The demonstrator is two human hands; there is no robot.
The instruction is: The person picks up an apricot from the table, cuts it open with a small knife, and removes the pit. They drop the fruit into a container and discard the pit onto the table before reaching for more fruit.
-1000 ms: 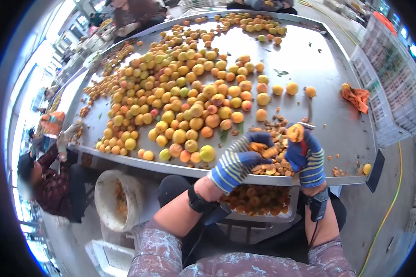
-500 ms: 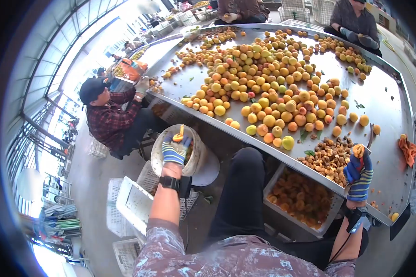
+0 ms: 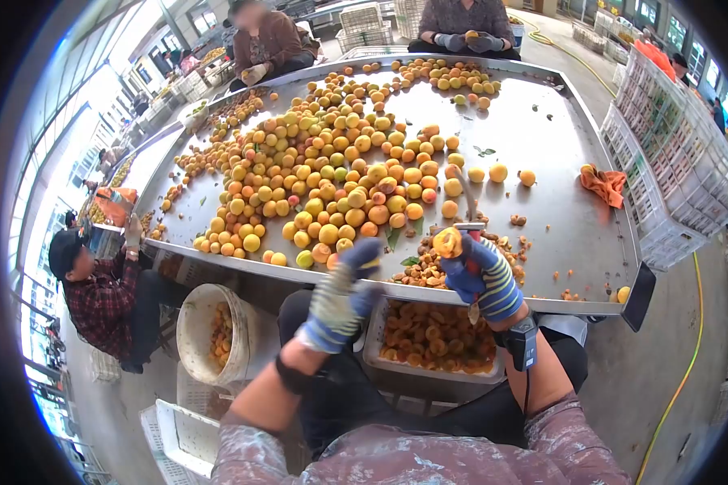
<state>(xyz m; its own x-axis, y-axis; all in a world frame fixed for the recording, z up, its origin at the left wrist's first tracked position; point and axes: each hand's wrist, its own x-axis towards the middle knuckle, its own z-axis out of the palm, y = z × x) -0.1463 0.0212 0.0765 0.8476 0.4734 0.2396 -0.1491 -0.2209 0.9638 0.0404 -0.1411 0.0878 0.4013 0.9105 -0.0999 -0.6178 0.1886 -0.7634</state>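
Note:
My left hand point(image 3: 341, 295), in a striped glove and blurred by motion, is raised over my lap by the table's near edge, with its fingers apart and nothing visible in it. An opened apricot half point(image 3: 448, 242) is pinched in my right hand point(image 3: 485, 279), in a blue striped glove, beside a small metal tool point(image 3: 469, 226). Pits and scraps point(image 3: 425, 269) lie on the metal table point(image 3: 550, 234) around that hand. Whole apricots point(image 3: 323, 162) are heaped farther back. Below the edge, a crate point(image 3: 437, 373) holds apricot halves point(image 3: 429, 335).
A white bucket point(image 3: 192, 331) with fruit pieces stands at the left. An orange cloth point(image 3: 603, 186) lies on the table's right side. Stacked crates point(image 3: 679, 137) stand at the right. People sit at the far side and left of the table.
My left hand has left the bucket and moved right, and the fruit piece in it is gone. The view has turned to the right. My right hand still holds its fruit.

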